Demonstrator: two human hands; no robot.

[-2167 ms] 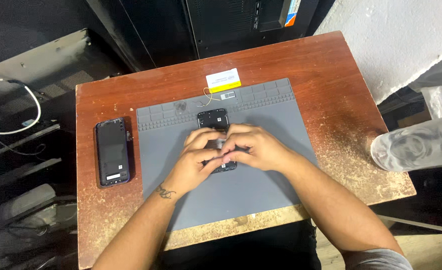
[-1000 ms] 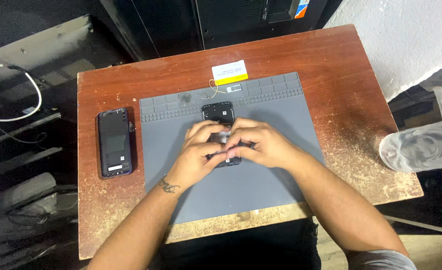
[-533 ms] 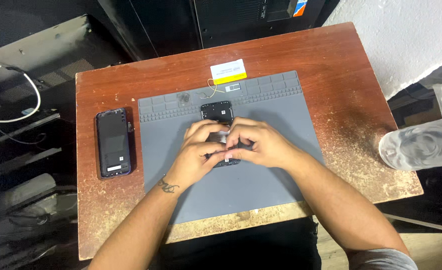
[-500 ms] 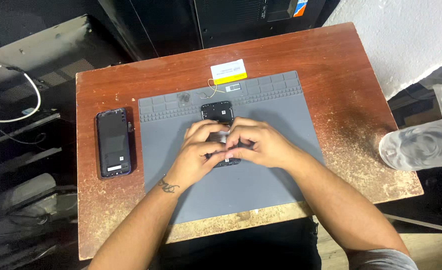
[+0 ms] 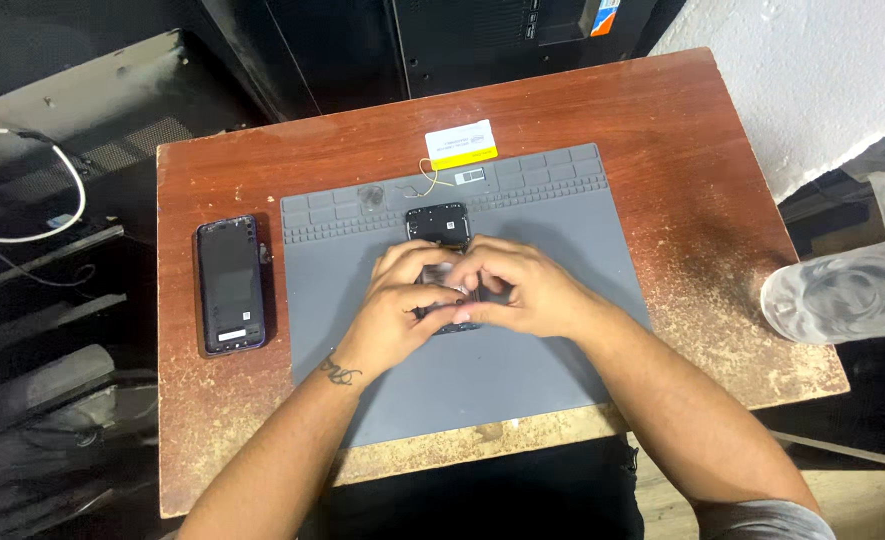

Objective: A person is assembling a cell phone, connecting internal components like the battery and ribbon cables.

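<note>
Our left hand [image 5: 397, 305] and right hand [image 5: 517, 290] meet over opened black phone [image 5: 440, 228] on grey repair mat [image 5: 522, 370], fingers covering its lower half. Second dark phone [image 5: 229, 285] lies left on worn red-brown table [image 5: 662, 120]; white-yellow card [image 5: 460, 144] above mat.

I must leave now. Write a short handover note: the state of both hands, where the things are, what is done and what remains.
Left hand and right hand: both pinch the opened phone on the grey mat; the grip is closed.
Second phone lies left of the mat on the wooden table. Yellow-white card lies beyond the mat.
Done: the phone's insides are exposed.
Left: the work under the fingers, hidden from view.
</note>
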